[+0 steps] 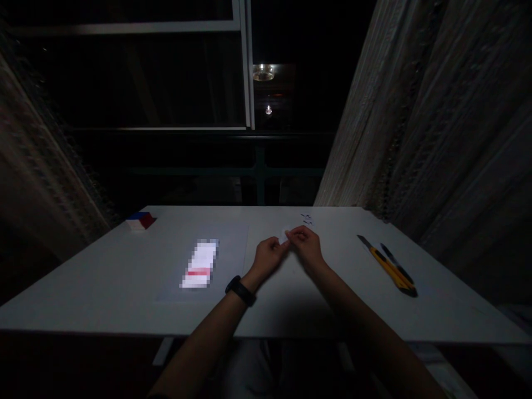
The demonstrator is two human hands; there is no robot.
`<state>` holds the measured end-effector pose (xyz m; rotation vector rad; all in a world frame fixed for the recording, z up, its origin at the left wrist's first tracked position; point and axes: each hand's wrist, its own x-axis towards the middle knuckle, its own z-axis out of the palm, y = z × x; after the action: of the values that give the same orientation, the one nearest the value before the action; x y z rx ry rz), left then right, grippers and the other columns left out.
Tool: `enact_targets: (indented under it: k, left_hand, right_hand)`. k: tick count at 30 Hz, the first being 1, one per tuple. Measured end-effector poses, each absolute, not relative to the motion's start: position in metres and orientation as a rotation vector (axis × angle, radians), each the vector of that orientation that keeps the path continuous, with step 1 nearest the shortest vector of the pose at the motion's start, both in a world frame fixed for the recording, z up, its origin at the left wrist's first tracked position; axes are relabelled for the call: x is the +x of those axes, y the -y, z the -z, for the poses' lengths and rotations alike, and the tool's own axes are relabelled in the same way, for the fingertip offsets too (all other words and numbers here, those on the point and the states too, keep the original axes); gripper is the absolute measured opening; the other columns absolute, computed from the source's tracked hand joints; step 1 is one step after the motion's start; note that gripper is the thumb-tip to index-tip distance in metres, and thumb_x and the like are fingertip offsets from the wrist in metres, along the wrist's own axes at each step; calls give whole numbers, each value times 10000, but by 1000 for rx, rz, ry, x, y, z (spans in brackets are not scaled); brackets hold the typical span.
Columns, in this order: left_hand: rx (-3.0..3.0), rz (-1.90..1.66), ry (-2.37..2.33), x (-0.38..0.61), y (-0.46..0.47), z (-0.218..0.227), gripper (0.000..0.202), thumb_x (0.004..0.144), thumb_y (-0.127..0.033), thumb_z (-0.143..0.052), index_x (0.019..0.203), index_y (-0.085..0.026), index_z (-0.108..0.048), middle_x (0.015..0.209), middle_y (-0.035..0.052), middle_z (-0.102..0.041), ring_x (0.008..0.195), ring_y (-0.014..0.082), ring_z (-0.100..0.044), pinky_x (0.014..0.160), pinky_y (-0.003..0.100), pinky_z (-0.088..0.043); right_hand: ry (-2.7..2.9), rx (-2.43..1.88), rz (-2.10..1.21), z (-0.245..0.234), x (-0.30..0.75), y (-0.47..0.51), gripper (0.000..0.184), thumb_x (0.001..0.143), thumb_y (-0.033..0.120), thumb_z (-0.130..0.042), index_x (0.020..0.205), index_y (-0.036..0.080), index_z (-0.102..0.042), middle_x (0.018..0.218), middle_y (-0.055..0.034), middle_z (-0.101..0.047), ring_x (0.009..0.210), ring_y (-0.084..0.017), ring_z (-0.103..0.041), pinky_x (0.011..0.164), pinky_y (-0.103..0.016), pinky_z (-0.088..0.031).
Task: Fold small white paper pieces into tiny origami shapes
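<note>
Over the middle of the white table, my left hand (269,256) and my right hand (306,246) meet at the fingertips. Between them they pinch a small white piece of paper (283,238), mostly covered by the fingers. Just beyond my right hand, small paper scraps with dark marks (307,218) lie on the table. To the right rest a yellow utility knife (387,267) and a dark pen (397,263), side by side. A dark watch (241,291) is on my left wrist.
At left, a lit phone (200,263), its screen pixelated, lies on a pale sheet of paper (235,263). Near the far left corner of the table (103,288) stands a red, white and blue block (141,220). Curtains (357,111) and a dark window lie behind; the room is dim.
</note>
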<state>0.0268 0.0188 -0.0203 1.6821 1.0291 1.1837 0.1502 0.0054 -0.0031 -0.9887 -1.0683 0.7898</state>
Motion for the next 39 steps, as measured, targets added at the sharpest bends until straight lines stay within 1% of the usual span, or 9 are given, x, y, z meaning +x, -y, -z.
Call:
enact_targets:
  k: [6, 10, 14, 17, 21, 23, 28, 32, 39]
  left_hand:
    - [1410, -1141, -853, 26, -20, 21, 339, 625, -445, -673, 588, -119, -589, 587, 72, -636, 520, 142, -574, 536, 255, -424]
    - [1267, -1159, -764, 27, -14, 16, 326, 577, -407, -725, 595, -108, -596, 572, 73, -636, 491, 137, -571, 517, 252, -426]
    - [1199, -1158, -712, 28, -12, 14, 312, 570, -380, -740, 613, -105, -601, 574, 62, -636, 489, 125, -568, 514, 239, -418]
    - [1198, -1125, -706, 27, -13, 15, 310, 591, -385, -727, 626, -99, -614, 591, 71, -642, 486, 115, -557, 487, 222, -388]
    - [1219, -1072, -774, 26, -13, 15, 329, 618, -415, -699, 627, -95, -618, 540, 52, -615, 360, 52, -415, 377, 196, -231]
    - [1226, -1064, -791, 26, -12, 14, 336, 619, -425, -692, 630, -98, -616, 527, 43, -604, 341, 39, -373, 368, 196, -198]
    - [1229, -1064, -799, 25, -11, 11, 354, 596, -439, -698, 632, -98, -611, 569, 64, -624, 376, 54, -417, 378, 196, -224]
    - [1221, -1050, -800, 25, -13, 14, 346, 590, -430, -703, 638, -101, -607, 573, 64, -630, 370, 57, -424, 378, 200, -221]
    - [1223, -1063, -794, 25, -14, 16, 331, 595, -412, -703, 632, -98, -602, 582, 65, -634, 368, 57, -425, 378, 200, -222]
  right_hand:
    - [1161, -1060, -688, 2, 149, -5, 296, 571, 429, -717, 602, 181, -558, 531, 12, -577, 495, -137, -547, 467, -247, -418]
    - [1139, -1068, -699, -2, 146, -2, 298, 573, 431, -711, 650, 184, -564, 530, 13, -589, 471, -141, -552, 450, -248, -419]
    - [1128, -1046, -726, -4, 144, 0, 302, 581, 402, -708, 737, 195, -555, 480, 45, -564, 430, -131, -527, 425, -235, -399]
    - [1128, -1038, -722, -5, 143, 2, 298, 581, 385, -708, 743, 198, -543, 459, 60, -542, 406, -119, -502, 410, -227, -384]
    - [1152, -1059, -677, -7, 143, 4, 276, 580, 380, -707, 702, 203, -533, 443, 63, -528, 391, -114, -490, 398, -225, -374]
    - [1160, -1060, -674, -9, 143, 5, 274, 579, 380, -706, 698, 207, -530, 440, 63, -528, 385, -115, -489, 394, -229, -375]
    - [1164, -1045, -696, -8, 146, 3, 277, 570, 361, -706, 715, 207, -528, 441, 67, -520, 391, -115, -485, 391, -225, -366]
    - [1192, -1034, -667, -4, 148, 1, 263, 568, 329, -708, 701, 205, -516, 440, 74, -506, 395, -105, -470, 403, -219, -358]
    - [1209, -1049, -642, -3, 149, -1, 282, 565, 334, -719, 692, 203, -504, 448, 75, -501, 405, -104, -466, 415, -218, -350]
